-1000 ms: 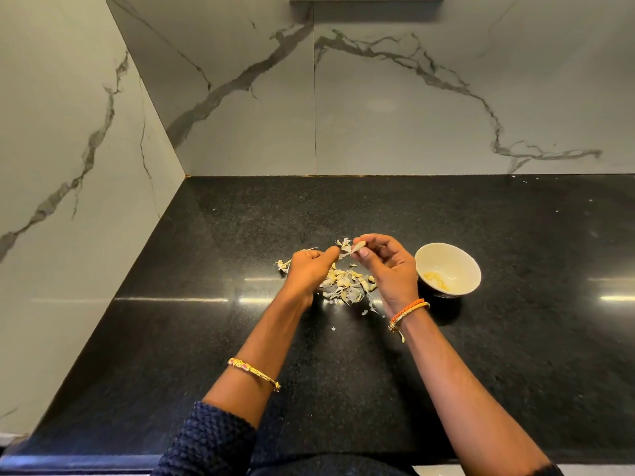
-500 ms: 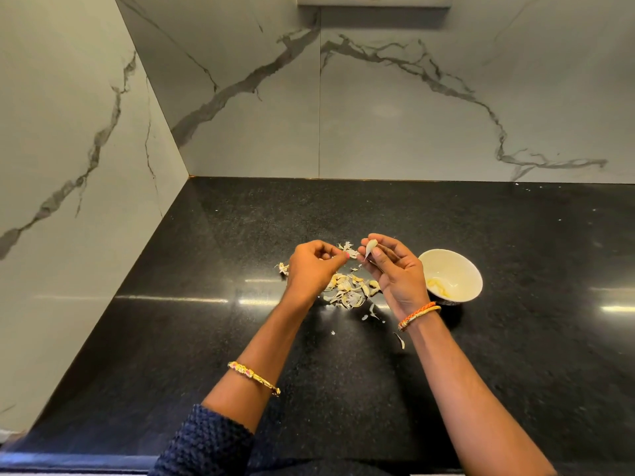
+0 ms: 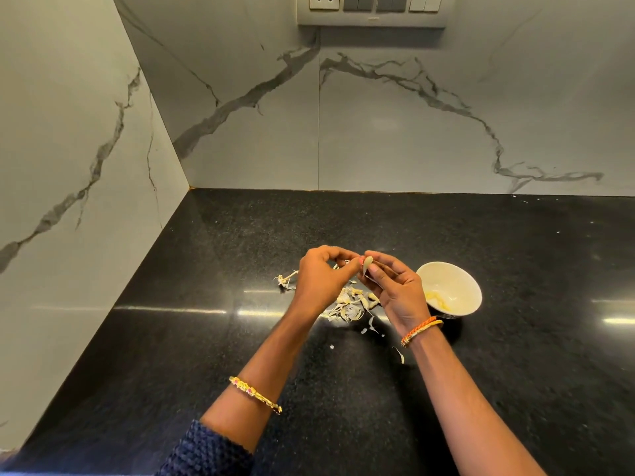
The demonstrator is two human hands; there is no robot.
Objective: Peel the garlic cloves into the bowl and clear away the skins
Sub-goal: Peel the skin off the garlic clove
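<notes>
Black speckled stone makes up the surface, with marble-veined walls behind. Toward the left lies a dry garlic stem; next, the left hand curls its fingertips onto a garlic clove, which the right hand pinches above a pile of skins. Just right of that hand sits a white bowl holding peeled cloves.

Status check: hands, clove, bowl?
Right hand pinching garlic clove, left hand picking at it. Bowl right of hands. Skins heaped on counter. Nothing blocking.
</notes>
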